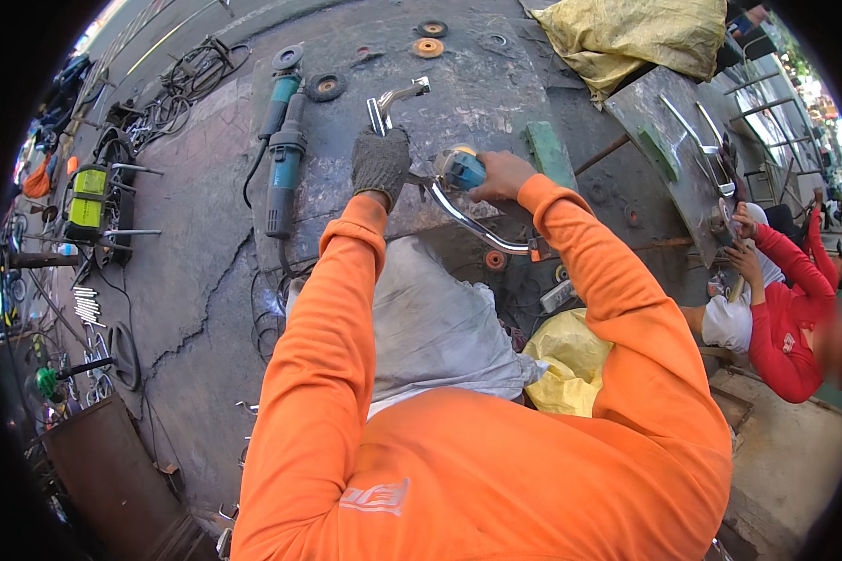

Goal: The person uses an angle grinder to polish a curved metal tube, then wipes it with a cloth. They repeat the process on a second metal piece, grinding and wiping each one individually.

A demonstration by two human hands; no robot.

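Note:
My left hand (381, 165), in a dark knitted glove, is closed round a bent chrome metal bar (468, 222). One shiny end of the bar rises beyond the glove; another length curves down toward my right forearm. My bare right hand (501, 177) grips a small blue angle grinder (463, 171) with a tan disc at its far side. The disc is close to the bar beside my left hand; whether they touch I cannot tell. My palm hides part of the tool. A grey cloth (440, 313) lies over my lap.
Two teal grinders (286, 168) lie on the metal worktable (477, 103), left of my hands, near several loose discs (428, 47). A green block (550, 154) stands at right. Another person in red (786, 309) works at a tilted board (669, 159). Cables (196, 75) lie far left.

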